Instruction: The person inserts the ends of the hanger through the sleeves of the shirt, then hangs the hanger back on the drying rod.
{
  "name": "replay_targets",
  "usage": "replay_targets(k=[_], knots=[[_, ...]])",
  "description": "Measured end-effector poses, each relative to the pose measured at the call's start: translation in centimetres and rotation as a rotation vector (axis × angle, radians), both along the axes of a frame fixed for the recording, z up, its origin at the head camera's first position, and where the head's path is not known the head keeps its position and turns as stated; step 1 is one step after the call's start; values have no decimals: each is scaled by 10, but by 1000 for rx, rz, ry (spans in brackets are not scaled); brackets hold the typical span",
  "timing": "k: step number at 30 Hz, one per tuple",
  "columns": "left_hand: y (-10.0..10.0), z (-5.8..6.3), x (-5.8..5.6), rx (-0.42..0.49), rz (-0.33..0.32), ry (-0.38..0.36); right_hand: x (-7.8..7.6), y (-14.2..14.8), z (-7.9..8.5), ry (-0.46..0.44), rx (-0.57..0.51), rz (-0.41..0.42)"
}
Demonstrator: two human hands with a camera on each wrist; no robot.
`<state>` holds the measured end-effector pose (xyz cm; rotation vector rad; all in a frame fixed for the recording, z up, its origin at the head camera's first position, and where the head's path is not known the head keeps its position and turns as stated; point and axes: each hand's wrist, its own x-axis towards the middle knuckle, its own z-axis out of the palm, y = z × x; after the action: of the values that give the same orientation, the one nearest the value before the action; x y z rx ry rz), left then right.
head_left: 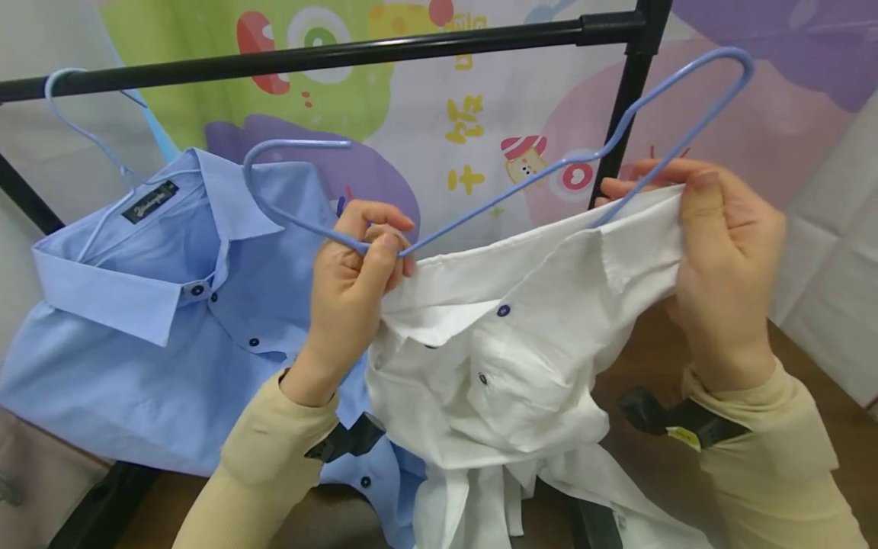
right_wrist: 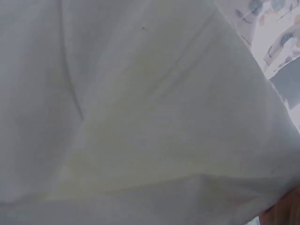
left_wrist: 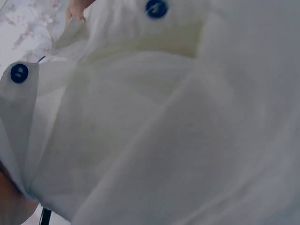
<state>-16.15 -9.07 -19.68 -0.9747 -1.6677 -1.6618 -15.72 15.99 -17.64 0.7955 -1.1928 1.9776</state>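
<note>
My left hand (head_left: 357, 282) grips a light blue wire hanger (head_left: 507, 197) near its neck, thumb and fingers curled round the wire. The hanger's hook points up and left, and its far shoulder end rises at the right above the cloth. A white shirt (head_left: 535, 366) with dark blue buttons hangs between my hands, the hanger's lower wire running into its collar opening. My right hand (head_left: 734, 267) pinches the white collar at its right end, thumb in front. White cloth (left_wrist: 140, 140) fills most of the left wrist view, and white fabric (right_wrist: 154, 117) covers the right wrist view.
To the left a light blue shirt (head_left: 158, 366) hangs on its own hanger (head_left: 89, 137) from a black rack bar (head_left: 343, 55). A black upright (head_left: 627, 114) stands behind my right hand. Behind the rack is a printed cartoon curtain (head_left: 425, 99). Below lies a brown surface (head_left: 658, 381).
</note>
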Motion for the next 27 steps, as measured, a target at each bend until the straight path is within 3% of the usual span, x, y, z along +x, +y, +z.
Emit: replay_targets(k=[4,9,13,17,19,23,27], knots=[[1,-3,1,-22,49,-53,-4,-2,1,-15,-95,23],[1,-12,-1,-59,107,-132,-11,-3,0,-39,-120,1],[-4,-21,-7,-120,119,-203,-13,-2,-3,-57,-70,24],[-10,-27,-9,-235,85,-383,-13,-1,-7,-63,28,37],[-12,-30,-7,-330,105,-459,-13,-1,-9,-61,67,37],[-13,-33,0,-437,133,-513,-14,0,-15,-73,113,39],[-9,-33,4,-320,118,-486,-17,0,-23,-70,188,12]])
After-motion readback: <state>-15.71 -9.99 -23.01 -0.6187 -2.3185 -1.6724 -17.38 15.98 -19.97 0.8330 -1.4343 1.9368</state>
